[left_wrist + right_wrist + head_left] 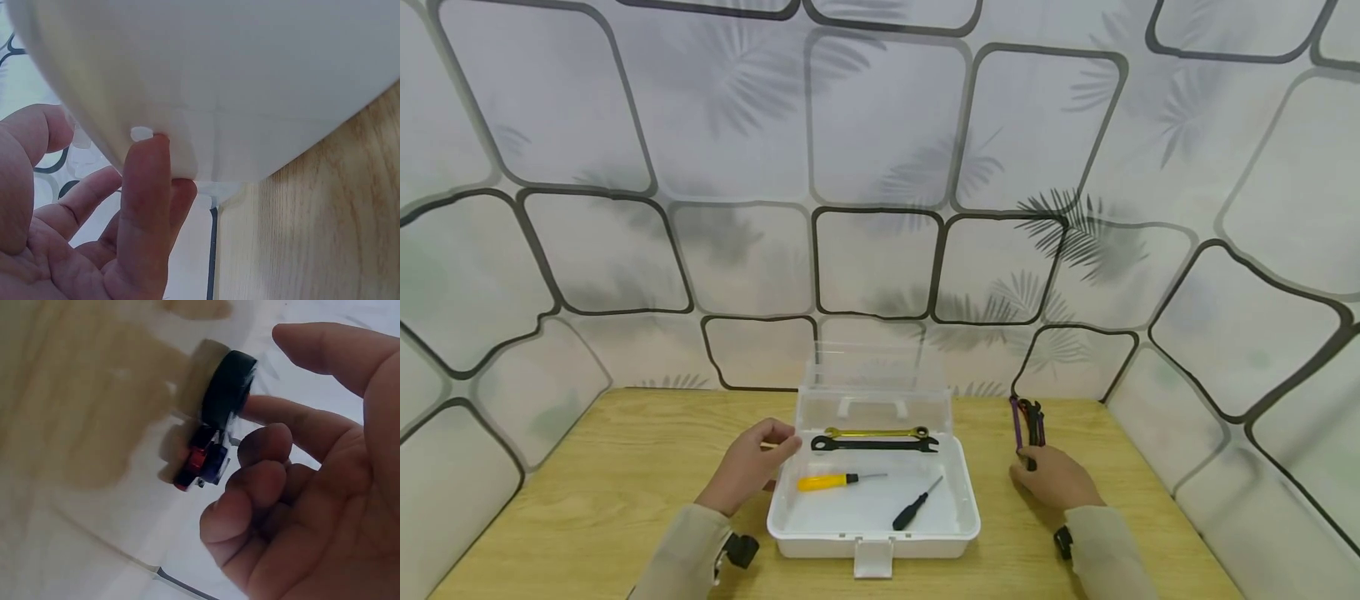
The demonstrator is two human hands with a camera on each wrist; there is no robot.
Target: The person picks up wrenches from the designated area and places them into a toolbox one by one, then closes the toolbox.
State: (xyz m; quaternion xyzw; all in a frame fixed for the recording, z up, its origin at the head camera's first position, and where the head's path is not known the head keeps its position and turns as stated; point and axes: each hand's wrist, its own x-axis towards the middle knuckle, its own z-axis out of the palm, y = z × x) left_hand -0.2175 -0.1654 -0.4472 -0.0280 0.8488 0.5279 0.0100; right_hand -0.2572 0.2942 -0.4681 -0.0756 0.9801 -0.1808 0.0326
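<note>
A white toolbox (pixel 872 546) with its clear lid (pixel 874 408) raised stands on the table. Inside lie a yellow wrench (pixel 872 432), a black wrench (pixel 876 445), a yellow-handled screwdriver (pixel 827 482) and a black screwdriver (pixel 912 510). My left hand (pixel 748 467) holds the box's left rim, thumb on top and fingers against the outer wall (pixel 250 81). At the right, my right hand (pixel 1056 477) is over the near end of a bunch of purple, black and red wrenches (pixel 1033 421). In the right wrist view its thumb stands apart from the wrenches (pixel 228 390), the index finger close beside them.
The wooden table (pixel 655 467) ends at a patterned cloth (pixel 880 258) that hangs behind and along both sides. A white latch (pixel 873 560) sticks out from the toolbox's front. Dark wrist cameras (pixel 741 550) sit on both wrists.
</note>
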